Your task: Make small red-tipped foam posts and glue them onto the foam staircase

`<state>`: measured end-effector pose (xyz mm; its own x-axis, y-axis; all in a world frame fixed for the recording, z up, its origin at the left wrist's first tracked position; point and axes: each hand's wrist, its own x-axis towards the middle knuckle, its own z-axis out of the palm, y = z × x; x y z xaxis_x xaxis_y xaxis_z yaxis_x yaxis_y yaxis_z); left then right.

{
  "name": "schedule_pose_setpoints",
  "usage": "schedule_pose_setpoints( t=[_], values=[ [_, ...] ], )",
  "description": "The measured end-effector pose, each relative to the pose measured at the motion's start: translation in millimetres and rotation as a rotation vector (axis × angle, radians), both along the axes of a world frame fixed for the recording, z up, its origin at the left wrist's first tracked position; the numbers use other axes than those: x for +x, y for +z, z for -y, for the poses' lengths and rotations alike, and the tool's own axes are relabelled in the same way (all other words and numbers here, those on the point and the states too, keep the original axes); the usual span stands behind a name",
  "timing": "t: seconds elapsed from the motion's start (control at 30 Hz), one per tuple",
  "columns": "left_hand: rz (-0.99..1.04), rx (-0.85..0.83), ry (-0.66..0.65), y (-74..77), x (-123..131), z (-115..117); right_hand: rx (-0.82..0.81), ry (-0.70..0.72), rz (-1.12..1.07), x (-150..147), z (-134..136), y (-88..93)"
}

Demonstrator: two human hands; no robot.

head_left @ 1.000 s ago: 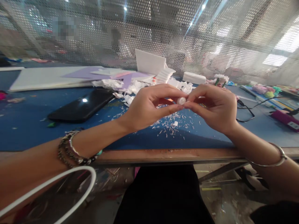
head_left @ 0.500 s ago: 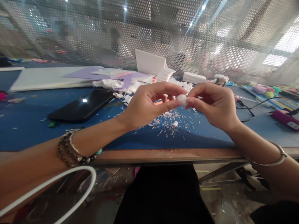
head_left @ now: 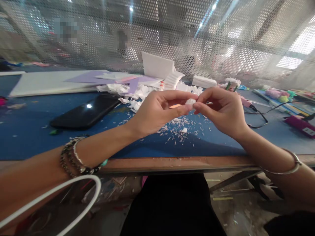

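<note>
A small white rounded piece (head_left: 190, 102), perhaps foam or paper, is pinched between the thumb and fingers of my left hand (head_left: 159, 109). From the other side, the thumb and index finger of my right hand (head_left: 221, 109) close on its right edge. Both hands hover over the blue tabletop (head_left: 137, 144). Under them lie scattered white shavings (head_left: 176, 134) and a small white scrap (head_left: 184, 130). Behind the hands sit crumpled white scraps (head_left: 142, 91), partly hidden by my left hand.
A black phone (head_left: 86, 111) lies left of my hands. White and purple sheets (head_left: 56, 82) are stacked behind it. White blocks (head_left: 204, 81) stand by a perforated metal screen (head_left: 98, 42). At right are a cable (head_left: 264, 118) and a purple object (head_left: 300, 126). A white loop (head_left: 98, 186) hangs in front.
The white piece has turned slightly between my fingers and shifted a little left. My right hand has moved slightly left with it; both hands keep their pinch.
</note>
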<state>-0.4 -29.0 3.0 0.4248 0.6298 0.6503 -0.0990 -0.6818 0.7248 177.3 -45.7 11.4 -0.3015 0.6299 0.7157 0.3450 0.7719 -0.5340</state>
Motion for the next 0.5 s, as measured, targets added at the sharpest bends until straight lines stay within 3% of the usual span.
schedule_pose_setpoints(
  t=[0.33,0.5],
  values=[
    [-0.059,0.116,0.119,-2.2,-1.7,-5.7,0.008,0.016,0.015,0.8,0.3,0.2],
    [-0.073,0.142,0.099,-3.7,-4.0,-6.3,0.024,0.013,0.050,1.5,1.2,0.8]
  ],
)
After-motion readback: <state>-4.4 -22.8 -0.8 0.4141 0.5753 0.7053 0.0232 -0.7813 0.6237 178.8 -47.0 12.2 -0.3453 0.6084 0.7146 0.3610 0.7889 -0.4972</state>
